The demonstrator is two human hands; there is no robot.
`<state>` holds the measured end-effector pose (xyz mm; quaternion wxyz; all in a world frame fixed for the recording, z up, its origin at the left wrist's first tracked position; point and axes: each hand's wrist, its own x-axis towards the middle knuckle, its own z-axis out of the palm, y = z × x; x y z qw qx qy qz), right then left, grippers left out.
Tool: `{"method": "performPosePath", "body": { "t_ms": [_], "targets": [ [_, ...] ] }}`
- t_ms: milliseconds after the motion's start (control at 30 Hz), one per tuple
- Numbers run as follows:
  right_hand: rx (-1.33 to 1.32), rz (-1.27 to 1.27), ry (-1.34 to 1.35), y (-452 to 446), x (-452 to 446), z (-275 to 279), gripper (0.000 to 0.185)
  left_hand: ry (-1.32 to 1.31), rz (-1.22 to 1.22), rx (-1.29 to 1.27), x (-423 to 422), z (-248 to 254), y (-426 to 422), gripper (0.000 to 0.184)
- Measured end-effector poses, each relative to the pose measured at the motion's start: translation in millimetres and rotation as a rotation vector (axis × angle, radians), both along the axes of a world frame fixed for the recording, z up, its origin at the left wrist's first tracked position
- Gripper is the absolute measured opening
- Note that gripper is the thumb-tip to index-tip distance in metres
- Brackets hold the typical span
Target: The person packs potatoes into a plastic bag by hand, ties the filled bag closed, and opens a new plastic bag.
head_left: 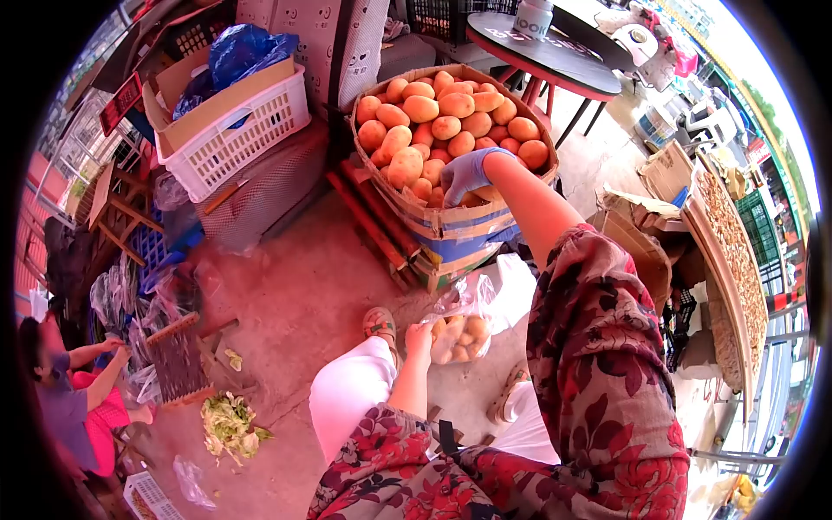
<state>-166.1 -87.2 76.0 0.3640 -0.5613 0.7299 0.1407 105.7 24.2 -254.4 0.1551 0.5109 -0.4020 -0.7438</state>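
A large cardboard box [442,227] is heaped with orange-yellow mangoes [420,108]. My right hand [468,176], in a thin bluish glove, reaches down at the box's near rim. Its fingers are bent over a mango there, partly hidden by the hand. Lower down, between my feet, my left hand [419,338] is bare and closed on the edge of a clear plastic bag [472,299]. Several yellowish round fruits [461,336] lie in the bottom of this bag.
A white plastic crate [234,134] holding cardboard and blue plastic stands upper left. A round black table [546,42] is behind the box. Leafy scraps [230,426] lie on the floor. Another person [74,407] sits at far left. At right is a long tray [737,260] of small brownish pieces.
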Motion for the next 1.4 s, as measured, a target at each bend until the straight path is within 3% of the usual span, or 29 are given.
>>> {"method": "performPosePath", "body": {
  "t_ms": [167,233,300,333,433,500,533,567,633,733,767,867,900,1033,1100,1233,1300,1367,1400],
  "targets": [
    [-0.056,0.008,0.105,11.4,28.3,19.6,0.046,-0.102,-0.100,-0.151,5.9,-26.0,8.5,0.028],
    [-0.084,-0.085,0.104,18.5,43.6,41.8,0.048,-0.139,-0.132,-0.195,8.4,-9.2,5.1,0.028],
    [-0.276,-0.183,0.156,27.1,23.1,14.2,0.052,-0.131,-0.150,-0.156,14.3,8.8,9.1,0.028],
    [-0.503,-0.240,0.097,41.2,23.9,20.4,0.048,-0.116,-0.180,-0.157,15.8,8.3,6.8,0.028],
    [-1.018,-0.727,-0.738,79.6,22.6,14.8,0.053,-0.090,-0.242,-0.152,27.9,0.9,4.7,0.027],
    [-1.010,-0.914,-1.140,123.6,57.0,36.0,0.055,-0.099,-0.255,-0.153,29.2,4.0,3.1,0.027],
    [-0.761,-1.166,-1.469,146.8,55.7,20.6,0.050,-0.036,-0.231,-0.172,28.7,0.6,3.6,0.025],
    [-0.769,-1.223,-1.721,164.3,77.7,14.6,0.052,0.023,-0.209,-0.190,29.2,1.0,4.7,0.024],
    [-0.960,-1.185,-1.778,197.7,106.2,-8.2,0.056,-0.057,-0.231,-0.229,23.8,-8.8,7.0,0.017],
    [-0.875,-1.270,-1.991,238.7,138.8,-38.2,0.061,-0.230,-0.141,-0.466,11.3,-52.0,18.1,0.013],
    [-0.801,-1.294,-2.088,249.2,142.1,-53.6,0.063,-0.266,-0.172,-0.433,12.7,-61.3,21.6,0.018],
    [-0.867,-1.199,-1.964,279.9,149.6,-88.7,0.066,-0.396,-0.356,-0.424,15.9,-58.5,28.7,0.030],
    [-0.810,-1.229,-1.972,288.8,150.0,-89.0,0.065,-0.455,-0.452,-0.472,18.5,-36.7,26.6,0.033],
    [-0.800,-0.967,-2.015,304.0,137.9,-73.1,0.065,-0.637,-0.879,-0.649,-2.4,72.8,8.8,0.042],
    [-0.862,-0.924,-1.944,305.5,128.9,-71.1,0.063,-0.177,-0.578,-0.870,-15.4,80.0,2.5,0.036],
    [-0.898,-0.829,-1.813,300.8,111.1,-77.8,0.060,0.394,-0.629,-0.069,-28.5,216.2,1.6,0.038],
    [-0.934,-0.846,-1.572,291.3,111.5,-73.3,0.063,0.517,-0.671,-0.085,-28.8,249.0,8.6,0.043],
    [-1.051,-0.770,-1.263,277.4,113.0,-70.2,0.064,0.635,-0.688,-0.155,-33.7,250.8,10.0,0.048],
    [-1.057,-0.784,-1.294,274.2,112.4,-72.5,0.065,0.687,-0.682,-0.212,-36.5,247.6,11.5,0.051]
  ]
}}
